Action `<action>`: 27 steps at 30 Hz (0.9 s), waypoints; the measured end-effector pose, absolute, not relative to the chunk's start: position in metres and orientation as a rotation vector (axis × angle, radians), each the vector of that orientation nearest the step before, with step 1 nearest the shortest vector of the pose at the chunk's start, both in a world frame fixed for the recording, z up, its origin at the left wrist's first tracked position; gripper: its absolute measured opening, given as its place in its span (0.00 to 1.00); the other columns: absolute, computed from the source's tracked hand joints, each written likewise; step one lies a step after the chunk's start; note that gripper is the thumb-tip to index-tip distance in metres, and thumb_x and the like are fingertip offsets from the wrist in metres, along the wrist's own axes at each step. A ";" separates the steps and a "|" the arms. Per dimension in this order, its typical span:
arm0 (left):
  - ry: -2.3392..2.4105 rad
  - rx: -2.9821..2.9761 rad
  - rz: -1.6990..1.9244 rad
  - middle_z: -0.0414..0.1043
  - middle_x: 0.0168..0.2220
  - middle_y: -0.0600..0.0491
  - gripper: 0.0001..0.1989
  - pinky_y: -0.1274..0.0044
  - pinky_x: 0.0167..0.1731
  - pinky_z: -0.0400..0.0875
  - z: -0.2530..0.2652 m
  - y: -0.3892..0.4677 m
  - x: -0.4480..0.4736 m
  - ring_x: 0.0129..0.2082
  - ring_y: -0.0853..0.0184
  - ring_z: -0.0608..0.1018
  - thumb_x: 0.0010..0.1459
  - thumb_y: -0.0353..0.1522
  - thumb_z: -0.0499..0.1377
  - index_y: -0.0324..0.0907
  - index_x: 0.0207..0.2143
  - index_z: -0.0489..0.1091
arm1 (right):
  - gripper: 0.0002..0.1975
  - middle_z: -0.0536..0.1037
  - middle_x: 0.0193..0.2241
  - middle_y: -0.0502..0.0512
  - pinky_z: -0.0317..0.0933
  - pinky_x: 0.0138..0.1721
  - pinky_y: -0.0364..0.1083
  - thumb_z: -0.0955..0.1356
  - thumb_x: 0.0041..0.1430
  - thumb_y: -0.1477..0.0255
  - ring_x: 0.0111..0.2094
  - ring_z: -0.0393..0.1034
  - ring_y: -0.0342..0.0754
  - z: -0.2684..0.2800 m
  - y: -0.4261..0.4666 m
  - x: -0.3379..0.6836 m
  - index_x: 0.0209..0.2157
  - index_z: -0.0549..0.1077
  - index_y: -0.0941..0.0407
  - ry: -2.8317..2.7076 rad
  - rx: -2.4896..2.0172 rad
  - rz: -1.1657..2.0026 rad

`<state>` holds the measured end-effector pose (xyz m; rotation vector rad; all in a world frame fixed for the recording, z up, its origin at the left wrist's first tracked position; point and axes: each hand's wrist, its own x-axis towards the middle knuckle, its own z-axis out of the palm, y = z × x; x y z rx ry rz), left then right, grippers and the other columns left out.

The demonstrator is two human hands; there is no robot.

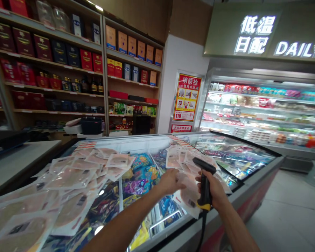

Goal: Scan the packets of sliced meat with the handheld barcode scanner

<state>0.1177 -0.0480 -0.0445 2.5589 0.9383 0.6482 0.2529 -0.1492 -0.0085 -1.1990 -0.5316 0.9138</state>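
Black and yellow, one scanner (205, 189) stands above the freezer (257, 178), handle up and down, head poking left, gripped by the right hand (217, 188). The left hand (170, 180) bends its fingers by one flat packet (189, 191); I cannot tell if they pinch it. Two packet piles (70, 175) lie on the glass, with bright bags (144, 169) inside.

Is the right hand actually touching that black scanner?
Touching. The head view shows it plainly: the right hand is wrapped around the handle of the scanner.
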 end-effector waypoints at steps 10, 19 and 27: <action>0.903 2.669 0.368 0.45 0.57 0.45 0.43 0.59 0.48 0.48 -0.053 -0.036 0.129 0.55 0.53 0.50 0.32 0.45 0.60 0.45 0.53 0.49 | 0.15 0.70 0.17 0.49 0.56 0.12 0.39 0.66 0.41 0.62 0.13 0.60 0.38 -0.011 -0.151 0.257 0.29 0.64 0.58 -0.561 -1.178 0.900; 1.191 1.981 0.797 0.72 0.25 0.52 0.10 0.77 0.26 0.64 -0.043 0.008 0.107 0.29 0.62 0.73 0.34 0.28 0.59 0.38 0.25 0.69 | 0.14 0.69 0.17 0.49 0.55 0.12 0.39 0.65 0.43 0.63 0.13 0.60 0.38 -0.014 -0.142 0.223 0.29 0.64 0.59 -0.610 -1.142 1.004; 1.214 1.366 1.224 0.71 0.19 0.54 0.07 0.81 0.19 0.61 -0.028 0.059 0.042 0.21 0.69 0.71 0.39 0.26 0.56 0.38 0.26 0.70 | 0.15 0.69 0.17 0.49 0.54 0.12 0.39 0.64 0.44 0.62 0.12 0.59 0.38 0.001 -0.134 0.178 0.28 0.64 0.60 -0.732 -1.056 1.170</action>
